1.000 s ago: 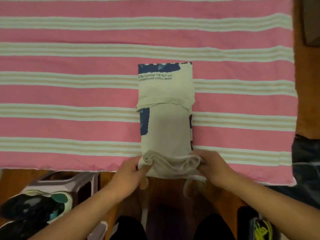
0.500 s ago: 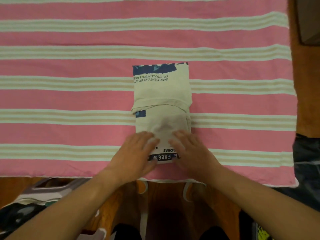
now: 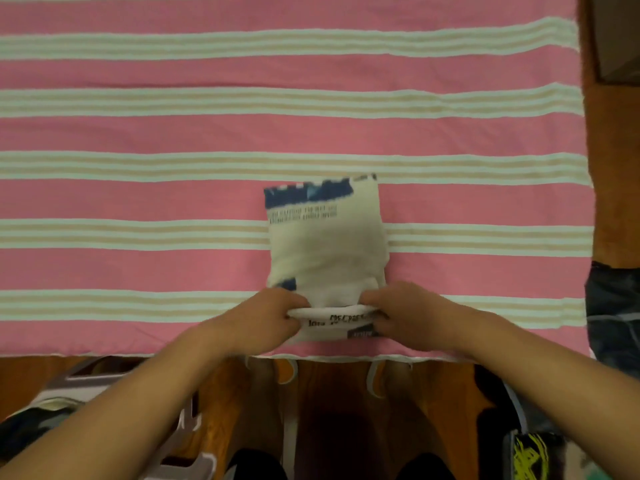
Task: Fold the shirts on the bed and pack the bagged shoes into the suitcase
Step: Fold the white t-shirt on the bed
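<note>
Since half a second back, both hands went from pressing flat on the shirt [image 3: 327, 251] to grabbing its near folded edge. Left hand [image 3: 266, 318] fingers curl round the left end of the fold, right hand [image 3: 403, 315] pinches the right end, edge lifted a bit off the bed [image 3: 138, 140]. Shirt sits folded narrow, cream with blue print, near the front edge of the pink striped cover, centre. Shoes [image 3: 530, 452] low right on the floor, partly cut off.
</note>
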The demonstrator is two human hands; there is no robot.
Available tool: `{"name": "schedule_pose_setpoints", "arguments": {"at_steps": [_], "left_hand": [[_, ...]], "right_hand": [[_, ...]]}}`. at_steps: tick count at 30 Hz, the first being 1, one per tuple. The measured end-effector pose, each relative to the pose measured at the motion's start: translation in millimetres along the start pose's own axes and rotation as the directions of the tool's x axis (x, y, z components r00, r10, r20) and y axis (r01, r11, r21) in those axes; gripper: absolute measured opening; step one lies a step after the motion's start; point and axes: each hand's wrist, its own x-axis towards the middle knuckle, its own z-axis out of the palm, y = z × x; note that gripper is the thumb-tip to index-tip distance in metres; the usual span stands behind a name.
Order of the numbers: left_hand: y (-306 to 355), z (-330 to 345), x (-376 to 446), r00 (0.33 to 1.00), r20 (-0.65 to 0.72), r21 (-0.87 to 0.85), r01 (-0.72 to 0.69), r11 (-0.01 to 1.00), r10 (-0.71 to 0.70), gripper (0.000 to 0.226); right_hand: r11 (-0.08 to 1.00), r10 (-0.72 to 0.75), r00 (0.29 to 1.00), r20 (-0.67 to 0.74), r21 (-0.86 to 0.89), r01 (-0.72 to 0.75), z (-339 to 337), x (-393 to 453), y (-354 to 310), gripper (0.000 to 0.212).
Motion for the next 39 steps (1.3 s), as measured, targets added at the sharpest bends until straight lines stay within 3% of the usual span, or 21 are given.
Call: {"name": "schedule_pose_setpoints", "arguments": {"at_steps": [2, 5, 7, 10, 12, 14, 15, 16, 18, 20, 23, 26, 28, 30, 31, 33, 35, 37, 39], "left_hand": [[0, -25, -5, 0.996, -0.075, -0.213, 0.026, 0.977, -0.042, 0.024], [5, -52, 14, 0.914, -0.333, -0.532, 0.019, 0.847, -0.23, 0.028], [8, -62, 36, 0.85, -0.449, -0.534, -0.008, 0.845, -0.276, 0.028], [14, -67, 67, 0.752, -0.581, -0.49, -0.019, 0.871, -0.311, 0.037], [17, -61, 77, 0.651, -0.688, -0.375, 0.062, 0.925, -0.322, 0.042], [22, -43, 76, 0.577, -0.804, -0.044, 0.19, 0.981, -0.147, 0.045], [25, -29, 74, 0.602, -0.799, 0.151, 0.214, 0.965, -0.009, 0.047], [26, -12, 74, 0.655, -0.747, 0.324, 0.209, 0.923, 0.113, 0.05], [25, 15, 76, 0.754, -0.616, 0.502, 0.155, 0.851, 0.226, 0.057], [15, 20, 90, 0.78, -0.603, 0.496, 0.2, 0.845, 0.169, 0.06], [-13, 16, 118, 0.776, -0.63, 0.38, 0.262, 0.887, 0.04, 0.06], [-28, 18, 134, 0.772, -0.628, 0.381, 0.196, 0.904, 0.097, 0.062], [-32, 18, 129, 0.705, -0.706, 0.278, 0.184, 0.943, 0.07, 0.059], [-29, 20, 110, 0.612, -0.775, -0.01, 0.234, 0.972, -0.155, 0.055], [-26, 23, 104, 0.625, -0.749, -0.12, 0.196, 0.973, -0.219, 0.055], [-22, 22, 92, 0.77, -0.599, -0.305, 0.034, 0.952, -0.22, 0.06], [-20, 16, 81, 0.877, -0.457, -0.433, -0.073, 0.898, -0.148, 0.068], [-21, 9, 63, 0.925, -0.353, -0.467, -0.045, 0.883, -0.14, 0.067], [-13, 17, 42, 0.959, -0.253, -0.52, -0.025, 0.854, -0.127, 0.058]], "right_hand": [[0.971, 0.063, 0.997, -0.033, 0.232, -0.053, -20, -6, -3, 0.009], [0.831, 0.25, 0.929, -0.274, 0.553, -0.061, -48, 18, 6, 0.011], [0.754, 0.351, 0.86, -0.369, 0.656, -0.027, -62, 45, 13, 0.015], [0.738, 0.436, 0.785, -0.44, 0.674, -0.032, -67, 84, 27, 0.028], [0.76, 0.475, 0.732, -0.488, 0.647, -0.062, -66, 104, 34, 0.036], [0.818, 0.505, 0.581, -0.639, 0.57, -0.083, -58, 106, 32, 0.036], [0.857, 0.477, 0.488, -0.731, 0.51, -0.072, -50, 102, 28, 0.034], [0.905, 0.404, 0.441, -0.801, 0.421, -0.064, -39, 98, 20, 0.033], [0.981, 0.186, 0.465, -0.865, 0.188, -0.043, -15, 90, 0, 0.035], [0.998, 0.046, 0.576, -0.816, 0.019, -0.053, 2, 92, -7, 0.044], [0.97, 0.16, 0.696, -0.7, -0.018, -0.242, 7, 122, 19, 0.06], [0.947, 0.188, 0.703, -0.686, -0.061, -0.314, 16, 141, 47, 0.068], [0.958, 0.209, 0.669, -0.714, 0.014, -0.285, 19, 143, 46, 0.068], [0.951, 0.297, 0.628, -0.72, 0.165, -0.261, 31, 138, 30, 0.064], [0.93, 0.368, 0.6, -0.711, 0.273, -0.247, 34, 133, 24, 0.064], [0.831, 0.482, 0.63, -0.609, 0.546, -0.107, 30, 118, 11, 0.064], [0.6, 0.532, 0.717, -0.45, 0.798, 0.056, 23, 90, 3, 0.059], [0.413, 0.53, 0.757, -0.383, 0.896, 0.164, 30, 51, -5, 0.049], [0.308, 0.587, 0.723, -0.363, 0.927, 0.216, 58, 1, -15, 0.042]]}}
